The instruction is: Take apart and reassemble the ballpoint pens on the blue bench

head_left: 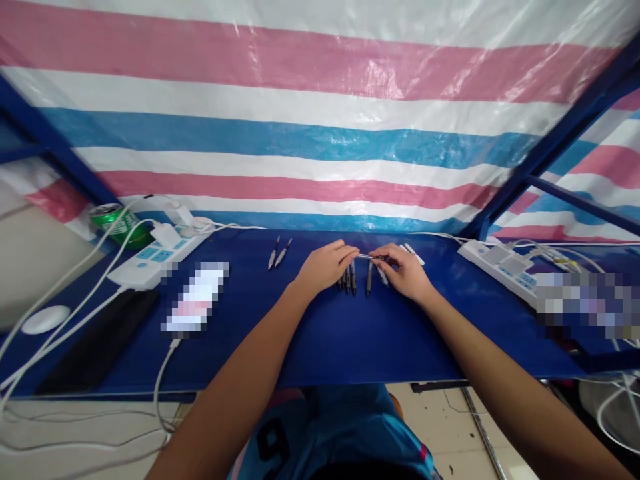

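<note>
Between my two hands a slim pen (365,256) is held level above the blue tabletop (340,340). My left hand (329,268) pinches its left end with closed fingers. At the other end, my right hand (401,269) grips the pen's darker part between thumb and fingers. Just below lie several dark pens (353,280), partly hidden by my left hand. Another pen (369,279) lies apart from them, and a lighter one (383,277) is partly under my right hand. Off to the left, two slim pen parts (278,253) with grey grips lie side by side.
White power strips (155,257) (500,267) with cables stand at both sides. A blurred phone (197,298) on a charging cable, a black pouch (100,340) and a green can (120,225) are at left. White pieces (413,253) lie behind my right hand. A striped sheet (310,133) hangs behind.
</note>
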The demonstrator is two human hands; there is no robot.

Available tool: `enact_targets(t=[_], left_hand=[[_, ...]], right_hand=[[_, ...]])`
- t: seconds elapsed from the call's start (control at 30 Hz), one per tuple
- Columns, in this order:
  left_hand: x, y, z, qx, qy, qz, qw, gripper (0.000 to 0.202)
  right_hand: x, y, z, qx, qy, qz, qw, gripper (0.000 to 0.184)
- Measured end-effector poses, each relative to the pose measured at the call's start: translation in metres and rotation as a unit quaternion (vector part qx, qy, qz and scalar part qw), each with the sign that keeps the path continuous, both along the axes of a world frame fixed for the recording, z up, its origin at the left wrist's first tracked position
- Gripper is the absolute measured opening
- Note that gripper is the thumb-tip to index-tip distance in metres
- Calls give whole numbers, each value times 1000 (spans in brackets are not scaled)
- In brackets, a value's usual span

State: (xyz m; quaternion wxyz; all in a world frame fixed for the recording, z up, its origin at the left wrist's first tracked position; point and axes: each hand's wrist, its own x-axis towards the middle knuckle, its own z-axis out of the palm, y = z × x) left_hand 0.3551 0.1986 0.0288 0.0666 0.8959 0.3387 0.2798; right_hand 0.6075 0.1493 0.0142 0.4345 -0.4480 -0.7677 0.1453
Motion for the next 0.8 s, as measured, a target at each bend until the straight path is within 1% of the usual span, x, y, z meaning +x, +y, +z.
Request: enact_targets(t=[0.07,0.17,0.33,0.4,0.63,0.8], left_hand=[[1,0,-1,-2,7,-15,1000,41],[2,-1,-2,-3,17,-27,999,39],[0,2,-2,3,7,10,1000,38],[-1,3,-3,5,7,13,1000,37],[0,6,-12,-9,15,-50,999,34],[3,2,-9,-27,6,-95,995,32]], right_hand=[[-1,-1,0,3,-6,7,1000,21],[0,0,0,12,5,-7,1000,21],[4,4,-1,30,40,-52,997,20],[5,4,-1,30,48,-58,997,20],[1,1,1,10,35,-18,999,20],[-1,1,-1,-3,38,16,999,19]])
